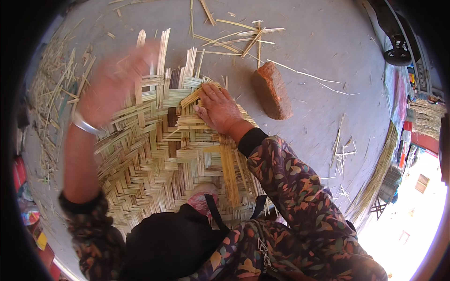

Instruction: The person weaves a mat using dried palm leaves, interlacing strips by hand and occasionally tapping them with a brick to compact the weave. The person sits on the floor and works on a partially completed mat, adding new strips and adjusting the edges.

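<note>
A woven mat [154,164] of pale split reed or bamboo strips lies on the floor beneath my arms, its far edge bristling with loose upright strip ends [163,51]. My right hand [218,107] rests on the mat's right side, its fingers and thumb closed over a folded yellowish strip [191,97]. Smeared by motion, my left hand [115,84] is raised over the far left edge of the mat, beside the upright ends. Its fingers are too blurred to read. A silver bangle [85,124] circles the left wrist.
A reddish brick [273,91] lies on the grey floor [323,107] right of the mat. Loose strips [248,40] are scattered beyond it, and a heap of straw-like scraps [51,93] spreads at left. A long bundle of stalks [375,173] stretches along the right.
</note>
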Demonstrator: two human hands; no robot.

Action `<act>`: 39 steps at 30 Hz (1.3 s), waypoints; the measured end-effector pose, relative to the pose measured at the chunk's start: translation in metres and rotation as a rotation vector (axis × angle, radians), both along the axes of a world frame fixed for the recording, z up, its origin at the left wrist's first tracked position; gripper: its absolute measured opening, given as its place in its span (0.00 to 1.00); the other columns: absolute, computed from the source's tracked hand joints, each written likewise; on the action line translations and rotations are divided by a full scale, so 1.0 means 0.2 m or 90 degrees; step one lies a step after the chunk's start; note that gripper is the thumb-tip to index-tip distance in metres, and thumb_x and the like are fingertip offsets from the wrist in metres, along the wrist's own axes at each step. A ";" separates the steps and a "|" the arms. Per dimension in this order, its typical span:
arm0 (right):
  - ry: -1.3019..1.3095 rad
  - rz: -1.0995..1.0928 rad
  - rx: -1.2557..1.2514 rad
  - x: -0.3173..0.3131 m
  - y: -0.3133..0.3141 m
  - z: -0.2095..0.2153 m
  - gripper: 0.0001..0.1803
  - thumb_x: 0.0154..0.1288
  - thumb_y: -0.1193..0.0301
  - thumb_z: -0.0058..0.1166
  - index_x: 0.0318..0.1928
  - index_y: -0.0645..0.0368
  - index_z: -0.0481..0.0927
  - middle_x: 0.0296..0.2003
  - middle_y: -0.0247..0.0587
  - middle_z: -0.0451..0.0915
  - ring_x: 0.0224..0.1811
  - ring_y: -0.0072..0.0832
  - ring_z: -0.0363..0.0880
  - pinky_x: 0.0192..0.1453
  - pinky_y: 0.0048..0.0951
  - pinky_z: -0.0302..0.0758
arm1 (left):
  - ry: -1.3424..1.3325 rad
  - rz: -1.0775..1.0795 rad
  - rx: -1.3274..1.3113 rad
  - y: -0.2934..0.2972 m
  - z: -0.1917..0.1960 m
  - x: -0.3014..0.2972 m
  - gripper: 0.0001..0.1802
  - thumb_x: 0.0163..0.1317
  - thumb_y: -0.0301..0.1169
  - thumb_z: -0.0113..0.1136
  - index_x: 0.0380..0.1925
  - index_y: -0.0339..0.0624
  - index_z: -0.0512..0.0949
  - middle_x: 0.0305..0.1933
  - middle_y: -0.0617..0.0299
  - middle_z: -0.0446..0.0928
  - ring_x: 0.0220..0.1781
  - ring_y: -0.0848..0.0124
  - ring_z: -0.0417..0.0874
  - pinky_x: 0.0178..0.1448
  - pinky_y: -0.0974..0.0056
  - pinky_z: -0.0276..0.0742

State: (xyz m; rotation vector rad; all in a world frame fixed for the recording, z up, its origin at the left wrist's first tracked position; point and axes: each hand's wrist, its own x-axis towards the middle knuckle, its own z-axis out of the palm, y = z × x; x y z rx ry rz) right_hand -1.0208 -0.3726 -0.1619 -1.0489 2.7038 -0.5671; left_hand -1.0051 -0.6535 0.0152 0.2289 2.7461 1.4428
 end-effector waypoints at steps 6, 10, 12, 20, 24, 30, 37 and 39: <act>0.007 -0.015 0.024 0.01 -0.03 0.04 0.36 0.76 0.46 0.38 0.69 0.64 0.68 0.73 0.48 0.63 0.78 0.41 0.55 0.81 0.49 0.48 | -0.259 0.025 -0.355 -0.72 -0.33 -0.61 0.30 0.73 0.56 0.51 0.48 0.37 0.82 0.44 0.54 0.85 0.47 0.66 0.84 0.56 0.63 0.78; -0.023 -0.018 0.054 0.00 -0.04 0.06 0.36 0.76 0.45 0.38 0.67 0.64 0.70 0.73 0.47 0.64 0.78 0.41 0.56 0.81 0.49 0.49 | -0.436 -0.090 0.059 -0.55 -0.88 -0.52 0.35 0.73 0.61 0.47 0.61 0.42 0.75 0.48 0.62 0.84 0.48 0.71 0.82 0.55 0.63 0.79; -0.003 -0.013 0.045 0.00 -0.04 0.07 0.36 0.76 0.45 0.38 0.67 0.63 0.71 0.72 0.47 0.65 0.77 0.41 0.57 0.80 0.49 0.50 | -0.552 0.049 0.246 -0.34 -1.00 -0.45 0.37 0.73 0.63 0.45 0.64 0.43 0.73 0.52 0.62 0.82 0.51 0.71 0.82 0.55 0.63 0.79; 0.039 -0.025 0.044 0.02 -0.06 0.08 0.36 0.75 0.44 0.38 0.65 0.64 0.72 0.70 0.49 0.66 0.76 0.40 0.59 0.79 0.50 0.51 | -0.502 0.136 0.489 0.18 -0.79 -0.31 0.52 0.68 0.72 0.39 0.73 0.36 0.61 0.68 0.55 0.72 0.63 0.69 0.76 0.65 0.62 0.75; 0.027 -0.027 0.062 0.04 -0.06 0.08 0.38 0.77 0.43 0.34 0.67 0.63 0.71 0.71 0.50 0.66 0.77 0.42 0.58 0.80 0.48 0.51 | -0.535 0.050 0.559 0.29 -0.71 -0.25 0.56 0.66 0.73 0.42 0.73 0.30 0.57 0.70 0.54 0.69 0.65 0.68 0.74 0.65 0.62 0.75; 0.029 -0.039 0.044 0.06 -0.06 0.05 0.42 0.75 0.38 0.33 0.68 0.63 0.70 0.72 0.52 0.65 0.78 0.43 0.55 0.80 0.49 0.50 | -0.536 0.006 0.568 0.40 -0.57 -0.20 0.45 0.68 0.70 0.46 0.64 0.39 0.71 0.53 0.60 0.78 0.52 0.76 0.78 0.56 0.66 0.78; -0.020 -0.040 0.024 0.07 -0.05 0.03 0.42 0.71 0.40 0.44 0.71 0.62 0.67 0.73 0.51 0.62 0.79 0.42 0.52 0.80 0.52 0.47 | -0.366 0.018 0.300 0.58 -0.64 -0.16 0.48 0.69 0.69 0.43 0.62 0.30 0.69 0.51 0.54 0.79 0.55 0.65 0.76 0.64 0.61 0.70; -0.011 -0.009 0.041 0.07 -0.04 0.05 0.41 0.69 0.43 0.47 0.71 0.60 0.67 0.72 0.50 0.63 0.79 0.42 0.51 0.79 0.53 0.47 | -0.294 -0.037 0.249 0.60 -0.69 -0.14 0.50 0.69 0.70 0.43 0.65 0.28 0.67 0.57 0.47 0.77 0.60 0.64 0.75 0.67 0.60 0.68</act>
